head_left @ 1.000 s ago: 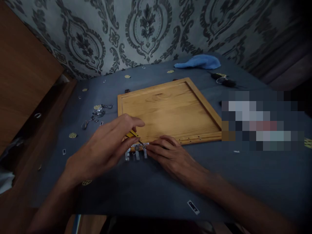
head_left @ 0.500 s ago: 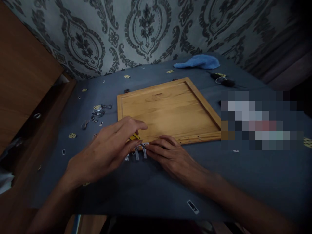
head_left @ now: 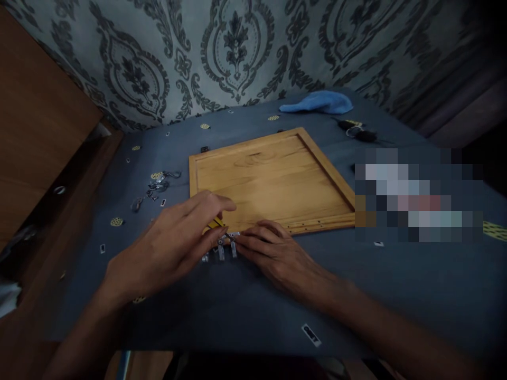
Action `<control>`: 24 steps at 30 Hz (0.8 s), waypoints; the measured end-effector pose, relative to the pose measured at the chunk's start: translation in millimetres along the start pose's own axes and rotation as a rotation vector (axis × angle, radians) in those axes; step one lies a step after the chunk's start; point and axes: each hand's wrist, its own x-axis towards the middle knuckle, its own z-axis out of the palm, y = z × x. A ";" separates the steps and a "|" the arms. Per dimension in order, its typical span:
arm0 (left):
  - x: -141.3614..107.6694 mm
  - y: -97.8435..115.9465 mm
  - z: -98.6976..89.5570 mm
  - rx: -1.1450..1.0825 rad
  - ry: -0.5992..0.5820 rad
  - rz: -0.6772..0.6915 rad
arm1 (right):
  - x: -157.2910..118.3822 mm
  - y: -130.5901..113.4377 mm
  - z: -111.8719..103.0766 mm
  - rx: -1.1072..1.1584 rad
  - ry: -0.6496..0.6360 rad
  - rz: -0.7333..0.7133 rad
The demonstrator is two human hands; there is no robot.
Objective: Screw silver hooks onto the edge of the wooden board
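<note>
A wooden board (head_left: 257, 177) with a raised rim lies on the blue cloth. My left hand (head_left: 174, 240) is closed around a small screwdriver (head_left: 216, 222) with a yellow handle, its thin dark shaft slanting down to the board's near edge. There the tip meets a row of small silver metal hooks (head_left: 221, 250). From the right, my right hand (head_left: 277, 250) has its fingers pressed together on the rightmost hook, steadying it against the edge; the fingertips partly cover it. Small dark holes run along the near rim, right of that hand.
More loose metal hooks (head_left: 152, 189) lie left of the board. A blue cloth (head_left: 319, 102) is at the back, with a dark object with a ring (head_left: 358, 131) nearby. Pixelation hides something at right. Wooden furniture (head_left: 43, 116) borders the left side.
The view has shifted slightly. Both hands keep the same pose, with the screwdriver at the same hook; the board stays in place.
</note>
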 end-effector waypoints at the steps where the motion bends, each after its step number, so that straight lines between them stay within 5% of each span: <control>1: 0.1 -0.1 0.2 -0.006 0.002 0.000 | 0.0 -0.1 -0.1 -0.001 0.001 0.002; 24: -1.2 -1.9 2.3 -0.009 0.010 -0.006 | -0.6 -0.1 0.7 0.029 0.029 -0.011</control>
